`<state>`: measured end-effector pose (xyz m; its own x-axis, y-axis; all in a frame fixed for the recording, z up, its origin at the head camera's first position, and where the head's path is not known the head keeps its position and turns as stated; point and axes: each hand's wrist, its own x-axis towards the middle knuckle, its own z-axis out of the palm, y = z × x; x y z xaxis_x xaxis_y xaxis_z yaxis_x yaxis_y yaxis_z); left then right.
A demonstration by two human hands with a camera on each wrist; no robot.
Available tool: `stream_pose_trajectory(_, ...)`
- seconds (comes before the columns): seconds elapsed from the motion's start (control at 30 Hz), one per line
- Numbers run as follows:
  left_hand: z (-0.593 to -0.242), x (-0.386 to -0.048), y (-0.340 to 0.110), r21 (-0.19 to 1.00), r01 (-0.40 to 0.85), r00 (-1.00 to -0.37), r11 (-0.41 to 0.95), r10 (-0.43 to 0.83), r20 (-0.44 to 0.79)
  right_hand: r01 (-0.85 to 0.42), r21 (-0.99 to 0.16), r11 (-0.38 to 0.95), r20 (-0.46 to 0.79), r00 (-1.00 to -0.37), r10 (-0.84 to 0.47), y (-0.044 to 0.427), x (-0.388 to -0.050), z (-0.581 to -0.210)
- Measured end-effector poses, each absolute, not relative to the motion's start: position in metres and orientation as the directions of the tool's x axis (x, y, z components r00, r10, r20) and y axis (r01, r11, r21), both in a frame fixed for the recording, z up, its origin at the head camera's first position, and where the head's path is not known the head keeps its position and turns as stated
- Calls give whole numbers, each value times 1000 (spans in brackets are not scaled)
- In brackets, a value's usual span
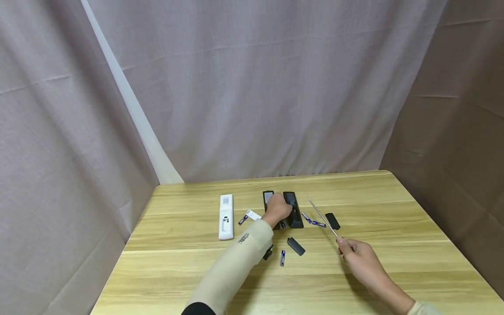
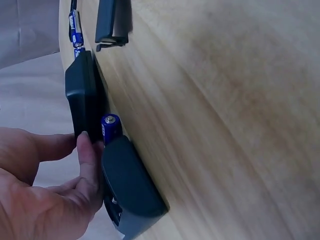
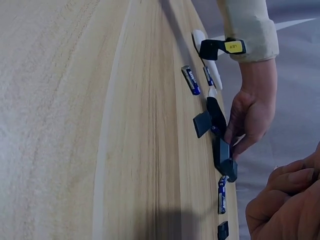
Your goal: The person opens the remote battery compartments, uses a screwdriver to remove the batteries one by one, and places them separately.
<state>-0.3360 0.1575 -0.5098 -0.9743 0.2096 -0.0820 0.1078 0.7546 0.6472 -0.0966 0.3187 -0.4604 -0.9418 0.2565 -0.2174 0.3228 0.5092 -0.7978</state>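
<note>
My left hand [image 1: 277, 207] reaches over the middle of the table and holds the right-hand black remote control [image 1: 296, 220] by its sides, thumb and fingers around it in the left wrist view. A second black remote control [image 2: 132, 185] lies beside it, partly hidden by the hand in the head view. Between the two, a blue AAA-type battery [image 2: 111, 127] lies close to the fingers. My right hand [image 1: 364, 262], nearer the front right, pinches a thin metal rod [image 1: 323, 217] that points up and left over the table. The rod's gripped end is hidden in the fingers.
A white remote control [image 1: 226, 229] with an open battery compartment lies left, near a white cover [image 1: 253, 215] and a battery [image 1: 243, 219]. Black covers [image 1: 296, 246] and more batteries [image 1: 319, 223] lie around the black remotes. A curtain [image 1: 275, 109] hangs behind the table.
</note>
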Motion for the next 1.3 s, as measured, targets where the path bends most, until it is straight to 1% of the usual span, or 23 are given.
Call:
stream_pose_trajectory(0.17,-531,-351,169,654,104,-975,749,207,-82,321,-799,509,-212,-942,260,318,-97,-460)
stream_pose_trajectory(0.23,-529,-352,170,678,83,-971,730,214,-111,322,-799,507,-212,-941,263,318,-97,-460)
stream_pose_trajectory(0.3,-537,-357,173,678,74,-969,731,213,-124,323,-799,507,-213,-941,263,318,-97,-460)
stream_pose_trajectory(0.43,-537,-360,176,672,70,-965,738,220,-142,319,-803,504,-211,-942,260,318,-98,-460)
stream_pose_trajectory(0.7,-535,-358,182,603,102,-974,791,202,-102,312,-803,507,-209,-946,249,318,-100,-459)
stream_pose_trajectory(0.87,-511,-340,181,658,94,-971,747,215,-104,320,-803,503,-221,-943,247,322,-97,-458)
stream_pose_trajectory(0.93,-508,-337,184,678,81,-970,731,214,-115,320,-808,495,-218,-943,253,322,-96,-457)
stream_pose_trajectory(1.1,-502,-336,191,673,34,-966,739,197,-168,310,-811,497,-204,-945,257,321,-96,-454)
stream_pose_trajectory(1.2,-485,-323,184,668,13,-965,744,185,-187,307,-808,503,-204,-946,251,318,-96,-453)
stream_pose_trajectory(1.3,-476,-313,180,665,11,-971,747,168,-173,308,-811,497,-209,-946,246,316,-96,-452)
